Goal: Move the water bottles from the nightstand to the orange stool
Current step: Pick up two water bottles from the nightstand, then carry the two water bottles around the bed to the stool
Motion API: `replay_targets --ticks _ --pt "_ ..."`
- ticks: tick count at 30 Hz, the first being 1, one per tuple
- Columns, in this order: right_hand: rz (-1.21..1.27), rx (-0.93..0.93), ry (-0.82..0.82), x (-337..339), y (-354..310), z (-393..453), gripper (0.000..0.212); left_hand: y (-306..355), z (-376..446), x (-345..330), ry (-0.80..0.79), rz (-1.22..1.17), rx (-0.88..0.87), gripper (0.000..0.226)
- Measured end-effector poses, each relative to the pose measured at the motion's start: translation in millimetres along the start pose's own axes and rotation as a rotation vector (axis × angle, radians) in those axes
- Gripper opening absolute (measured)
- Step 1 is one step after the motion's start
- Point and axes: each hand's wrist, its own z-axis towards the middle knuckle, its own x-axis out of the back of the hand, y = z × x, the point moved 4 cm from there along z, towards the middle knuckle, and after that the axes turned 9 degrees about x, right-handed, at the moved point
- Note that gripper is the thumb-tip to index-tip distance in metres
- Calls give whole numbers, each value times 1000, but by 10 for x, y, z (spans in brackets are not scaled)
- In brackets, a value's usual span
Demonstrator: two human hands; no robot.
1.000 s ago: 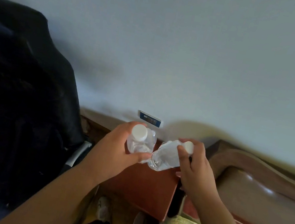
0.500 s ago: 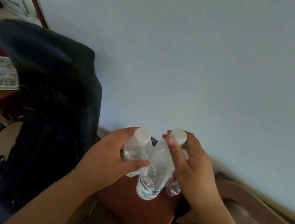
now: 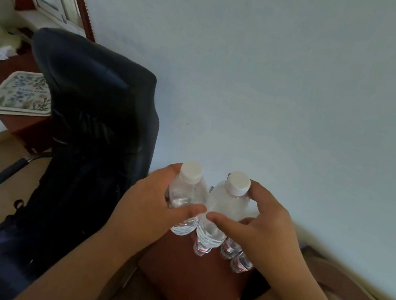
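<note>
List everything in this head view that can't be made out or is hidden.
- Orange stool: not in the head view at all.
- Small clear plastic bottles on the reddish-brown nightstand: the three standing there show only their lower parts below the right hand; whether there are more cannot be told.
- Bottle labels: too small and blurred to read.
- White-capped bottles held by the left hand and the right: fingers cover their middles.

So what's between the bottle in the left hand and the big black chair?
Only the left hand itself: its palm and fingers wrap the left bottle on the side facing the black office chair. Beyond the hand there is bare wall and floor, seen in the head view.
</note>
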Motion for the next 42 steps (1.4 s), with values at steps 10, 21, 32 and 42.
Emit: replay_targets --ticks 10,21,32,42 --pt "-95 63 67 -549 -404 73 62 -357 -144 788 20 63 4 64" --pt "-130 316 -156 -1955 -1295 306 59 -1306 -982 2281 293 138 203 69" --pt "54 556 -639 -3501 -2252 168 51 -1839 -2455 3198 660 115 571 64" --pt "155 804 -940 -4042 -2781 -85 42 -1561 -3327 3175 981 189 913 75"
